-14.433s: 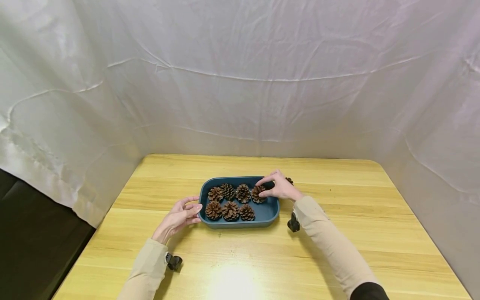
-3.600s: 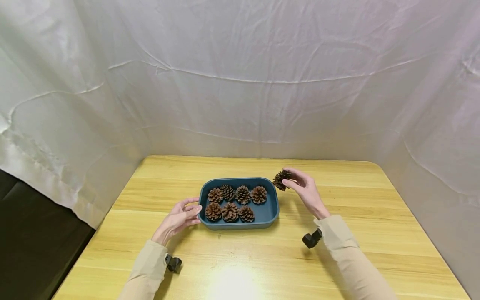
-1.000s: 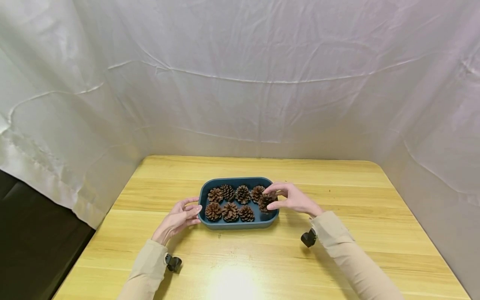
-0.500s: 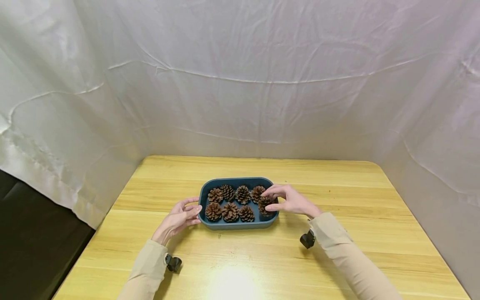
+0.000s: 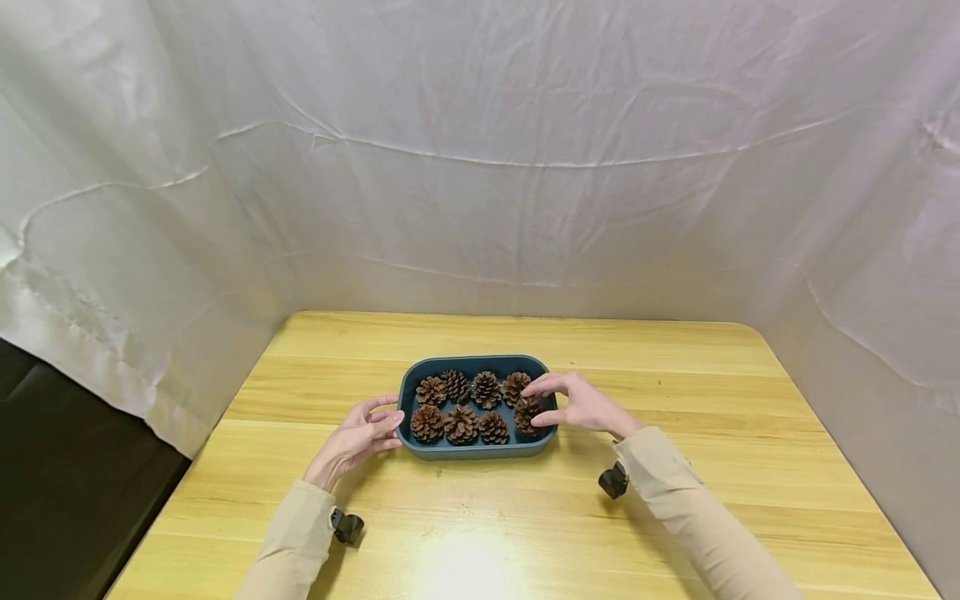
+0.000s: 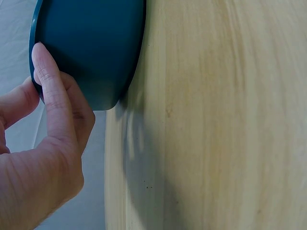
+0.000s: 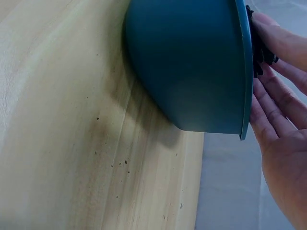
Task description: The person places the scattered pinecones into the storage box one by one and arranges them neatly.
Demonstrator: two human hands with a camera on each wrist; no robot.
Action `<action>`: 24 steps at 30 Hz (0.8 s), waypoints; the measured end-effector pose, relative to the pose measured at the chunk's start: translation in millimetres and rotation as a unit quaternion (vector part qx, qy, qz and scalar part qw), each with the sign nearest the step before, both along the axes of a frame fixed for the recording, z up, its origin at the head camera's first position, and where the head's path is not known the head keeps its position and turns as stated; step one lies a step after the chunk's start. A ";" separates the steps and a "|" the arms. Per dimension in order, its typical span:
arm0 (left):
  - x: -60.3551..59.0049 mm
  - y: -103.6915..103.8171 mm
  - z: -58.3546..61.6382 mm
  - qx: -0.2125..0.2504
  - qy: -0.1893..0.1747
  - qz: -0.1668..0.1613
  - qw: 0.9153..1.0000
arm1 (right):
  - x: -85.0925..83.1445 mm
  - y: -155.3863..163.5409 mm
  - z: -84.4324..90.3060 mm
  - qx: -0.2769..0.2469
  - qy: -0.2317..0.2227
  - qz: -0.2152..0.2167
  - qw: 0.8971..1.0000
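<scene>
A dark blue oval-ended tray (image 5: 480, 452) stands on the table, with pine cones in two rows inside it. My left hand (image 5: 358, 435) grips the tray's left end, thumb on the rim and fingers against the outer wall; the left wrist view shows this hand (image 6: 57, 110) at the edge. Over the tray's right end, my right hand (image 5: 581, 407) holds a brown pine cone (image 5: 527, 414) between thumb and fingers, at the near right corner. In the right wrist view, part of that pine cone (image 7: 263, 50) shows above the rim, beside the thumb. Its underside is hidden.
Pine cones in the back row include one (image 5: 516, 387) just behind the held one, and another (image 5: 493, 427) lies to its left. The wooden table (image 5: 675, 467) carries small dark crumbs near the tray. A pale curtain (image 5: 525, 167) hangs behind and at both sides.
Several seconds ago my right hand held the pine cone beyond the tray's right rim; it has since carried it into the near right corner, lowering slightly over the last second. My left hand has stayed.
</scene>
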State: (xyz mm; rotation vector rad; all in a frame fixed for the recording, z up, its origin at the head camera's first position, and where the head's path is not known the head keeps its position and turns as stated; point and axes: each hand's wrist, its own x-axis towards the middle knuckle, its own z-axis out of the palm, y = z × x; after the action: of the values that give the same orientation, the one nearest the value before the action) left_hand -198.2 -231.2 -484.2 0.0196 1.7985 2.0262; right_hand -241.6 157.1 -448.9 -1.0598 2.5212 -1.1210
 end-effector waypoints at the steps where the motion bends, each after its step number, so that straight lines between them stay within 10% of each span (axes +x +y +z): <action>1: 0.0 0.0 -0.2 0.000 0.000 0.001 1.000 | 0.0 -0.1 -0.1 0.003 0.003 0.001 1.000; 24: 0.5 0.3 1.2 0.003 0.002 -0.003 1.000 | -1.1 -8.8 -4.1 0.053 0.017 0.030 0.998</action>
State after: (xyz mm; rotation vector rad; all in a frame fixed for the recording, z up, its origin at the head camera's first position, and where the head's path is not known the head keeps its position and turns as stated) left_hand -197.7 -230.9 -483.0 0.0297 1.7935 2.0288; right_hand -242.8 148.3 -453.0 -1.1283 2.5254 -0.9491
